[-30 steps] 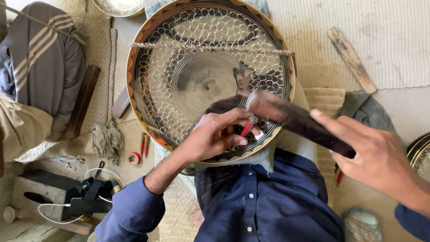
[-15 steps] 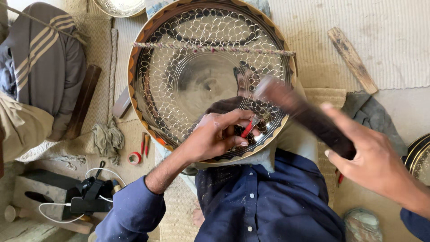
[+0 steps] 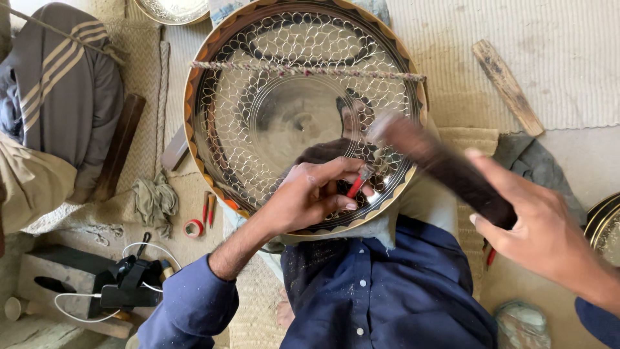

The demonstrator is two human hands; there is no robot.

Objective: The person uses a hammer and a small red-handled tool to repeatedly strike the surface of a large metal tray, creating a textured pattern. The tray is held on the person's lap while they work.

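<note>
A large round metal tray (image 3: 213, 97) with an engraved net pattern and an orange-and-black rim rests against my lap. My left hand (image 3: 313, 194) lies on its lower part and pinches a small red-handled chisel (image 3: 357, 185) upright against the metal. My right hand (image 3: 539, 229) grips a dark wooden mallet (image 3: 445, 168), whose blurred head hangs just above the chisel's top. A twisted cord (image 3: 303, 70) stretches across the tray's upper part.
A wooden stick (image 3: 507, 86) lies on the woven mat at upper right. Red-handled tools (image 3: 208, 208) and a tape roll (image 3: 192, 227) lie left of the tray, near a rag (image 3: 154, 200). A folded striped garment (image 3: 61, 97) and a black device with a white cable (image 3: 132, 281) are at left.
The mallet rose a little and has come back down toward the chisel's top. My left hand and the chisel have stayed in place on the tray.
</note>
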